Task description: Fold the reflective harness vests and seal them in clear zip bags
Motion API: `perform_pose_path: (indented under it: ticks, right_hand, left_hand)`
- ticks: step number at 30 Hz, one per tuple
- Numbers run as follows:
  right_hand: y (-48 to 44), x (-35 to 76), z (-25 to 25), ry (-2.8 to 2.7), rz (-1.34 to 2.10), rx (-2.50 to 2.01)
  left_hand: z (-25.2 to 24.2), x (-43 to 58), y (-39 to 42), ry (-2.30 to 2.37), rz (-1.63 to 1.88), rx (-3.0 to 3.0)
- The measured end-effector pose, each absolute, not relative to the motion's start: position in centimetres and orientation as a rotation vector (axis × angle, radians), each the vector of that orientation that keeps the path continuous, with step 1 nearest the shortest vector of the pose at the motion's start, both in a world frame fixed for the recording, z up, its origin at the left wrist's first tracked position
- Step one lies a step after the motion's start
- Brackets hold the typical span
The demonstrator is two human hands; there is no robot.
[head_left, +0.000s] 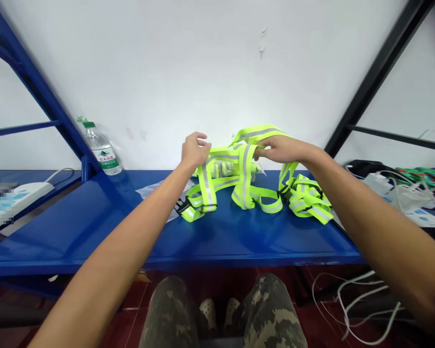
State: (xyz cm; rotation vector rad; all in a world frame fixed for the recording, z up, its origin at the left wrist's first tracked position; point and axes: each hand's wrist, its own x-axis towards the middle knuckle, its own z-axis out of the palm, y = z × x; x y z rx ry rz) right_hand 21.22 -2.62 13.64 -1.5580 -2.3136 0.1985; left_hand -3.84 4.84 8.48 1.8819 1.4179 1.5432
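A strap-style reflective vest (244, 176), neon yellow with grey stripes, is partly lifted off the blue table in front of me. My left hand (195, 151) pinches one of its straps at the left, the fingertips partly hidden. On the other side my right hand (278, 147) has its fingers closed round another strap, which loops up behind it. A black buckle (182, 206) lies at the vest's left end. More yellow straps (308, 199) sit bunched on the table below my right forearm. Clear plastic wrapping (148, 190) lies under the left side.
The blue table (94, 227) backs onto a white wall. A water bottle (103, 150) leans at the back left. A power strip (16, 203) is at far left. Chargers and white cables (402, 193) crowd the right, and loose white cables (366, 299) hang below.
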Motion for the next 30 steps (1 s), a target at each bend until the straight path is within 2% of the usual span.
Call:
perform_pose_path:
  ticks: [4, 8, 10, 13, 18, 20, 22, 25, 30]
  right_hand:
    - [-2.5, 20.9, 12.7, -2.228, 0.241, -1.419]
    - [-2.7, 20.1, 11.4, -2.118, 0.407, -1.308]
    - [-3.1, 19.6, 11.0, -2.019, 0.516, -1.190]
    - [-3.9, 19.0, 11.0, -1.847, 0.535, -1.091]
    - [-5.3, 18.2, 10.5, -1.525, 0.233, -1.161]
    - [-5.9, 17.6, 9.6, -1.583, 0.364, -1.236]
    - [-6.1, 17.0, 8.5, -1.649, 0.656, -1.231]
    - [-5.9, 16.7, 7.5, -1.449, 1.030, -1.067]
    - [-5.0, 18.9, 8.5, -1.150, 1.069, -0.948]
  left_hand:
    - [8.3, -2.4, 3.7, 1.245, 1.407, 1.800]
    - [9.2, -1.1, 0.6, 0.800, 0.852, 1.834]
    - [9.5, -0.7, -0.2, 0.685, 0.772, 1.875]
    - [9.4, -0.5, -0.1, 0.689, 0.846, 1.827]
    - [9.0, -0.4, 1.0, 0.743, 1.043, 1.602]
    - [9.1, -0.2, 0.8, 0.689, 1.076, 1.545]
    - [9.4, 0.1, 0.4, 0.660, 1.113, 1.513]
    - [9.9, 0.1, -0.1, 0.685, 1.148, 1.462]
    - [10.0, -0.9, 1.3, 0.799, 1.228, 1.493]
